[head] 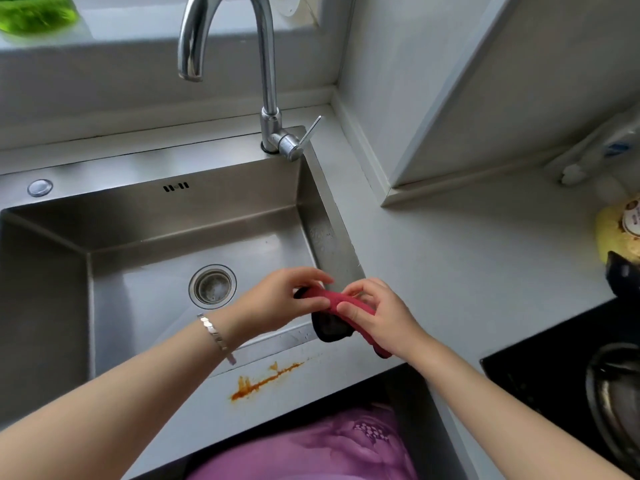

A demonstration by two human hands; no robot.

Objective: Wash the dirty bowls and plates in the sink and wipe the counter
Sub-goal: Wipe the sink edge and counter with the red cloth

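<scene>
1. Cloth point(337, 306), red on one face and dark on the other, is stretched between both hands above the front right corner of the sink point(52, 289), where the steel rim meets the worktop point(467, 271).
2. The left hand point(277, 299) pinches the cloth's near-left end between thumb and fingers point(311, 273). The right hand point(377, 313) has its fingers point(353, 310) curled round the other end, and a dark flap hangs down between the two hands.
3. Gripping it at both ends looks like a way to fold or straighten it into a pad. Keeping it over the sink edge would let any drips fall into the basin, though I cannot tell whether it is wet.
4. The basin shows only the drain point(212, 285), and no water runs from the tap point(266, 64), so the washing part seems done and the wiping part is in hand.
5. An orange-brown stain point(263, 381) streaks the worktop's front strip, just below the left wrist. It is the likely target, and it is close enough to reach with a short move towards the body.
6. A dried streak like that may smear and not lift at once, so firm, flat pressure would probably serve best.
</scene>
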